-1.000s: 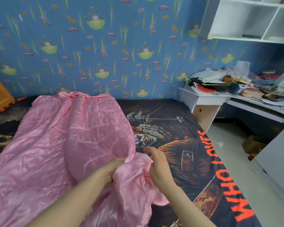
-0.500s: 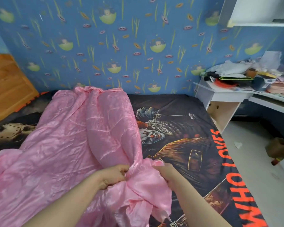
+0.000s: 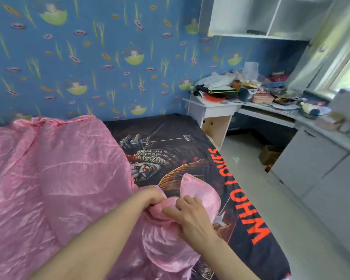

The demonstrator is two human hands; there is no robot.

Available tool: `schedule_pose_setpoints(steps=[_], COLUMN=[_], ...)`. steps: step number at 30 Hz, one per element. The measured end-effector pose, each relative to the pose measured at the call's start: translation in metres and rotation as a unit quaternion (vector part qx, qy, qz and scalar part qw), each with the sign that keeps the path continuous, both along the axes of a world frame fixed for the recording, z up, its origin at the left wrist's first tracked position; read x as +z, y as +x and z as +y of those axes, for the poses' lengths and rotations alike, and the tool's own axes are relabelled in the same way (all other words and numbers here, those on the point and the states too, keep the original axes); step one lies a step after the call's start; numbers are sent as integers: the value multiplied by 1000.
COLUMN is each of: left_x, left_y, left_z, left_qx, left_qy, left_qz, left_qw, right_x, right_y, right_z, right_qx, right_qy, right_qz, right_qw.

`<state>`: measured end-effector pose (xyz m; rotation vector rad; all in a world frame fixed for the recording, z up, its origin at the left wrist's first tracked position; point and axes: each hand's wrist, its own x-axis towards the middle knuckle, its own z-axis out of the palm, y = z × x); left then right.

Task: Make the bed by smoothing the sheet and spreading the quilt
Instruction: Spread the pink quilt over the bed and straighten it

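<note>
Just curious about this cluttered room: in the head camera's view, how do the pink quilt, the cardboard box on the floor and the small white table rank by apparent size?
1. Pink quilt, by far the largest.
2. White table.
3. Cardboard box, smallest, though partly hidden by the cabinet.

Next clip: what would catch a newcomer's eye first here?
The shiny pink quilt heaped over the bed's left half, its edge bunched in the left hand and right hand. To its right lies the dark horror-print sheet with orange lettering.
</note>
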<state>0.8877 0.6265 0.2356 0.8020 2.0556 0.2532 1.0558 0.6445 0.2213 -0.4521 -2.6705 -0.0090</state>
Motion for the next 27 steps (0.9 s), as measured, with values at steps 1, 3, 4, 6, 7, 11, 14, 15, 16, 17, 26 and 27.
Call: schedule_pose_setpoints(steps=[1,3,4,6,7,11,14,15,16,17,26,27], left_x=[-1,-5,-5,-7,-4,12,26,28,31,31,15,8], left_y=[3,8,8,5,9,32,59,65,75,86,222,234], left_z=[1,13,19,41,51,93,120,127,138,150,264,276], left_qx=[1,99,163,244,257,296,259,243,234,222,153,141], left_qy=[-2,51,91,166,187,252,312,326,339,350,309,304], left_qz=[2,-63,-82,-118,-156,-217,-301,-322,-343,-354,-380,-381], left_qw=[1000,992,979,948,935,895,863,855,844,838,858,862], right_x=[2,2,3,3,4,8,13,15,16,16,-13,-16], right_y=[4,16,21,33,40,67,91,98,107,117,223,235], right_z=[-1,3,6,12,16,35,57,64,73,82,167,176], right_qx=[-5,-40,-60,-113,-143,-249,-322,-343,-362,-377,-510,-524], right_qy=[6,5,-5,-32,-45,-86,-105,-105,-112,-122,-222,-228], right_qz=[-1,0,2,11,18,50,56,64,75,87,38,30], right_qw=[1000,999,998,993,989,963,939,931,922,914,830,820])
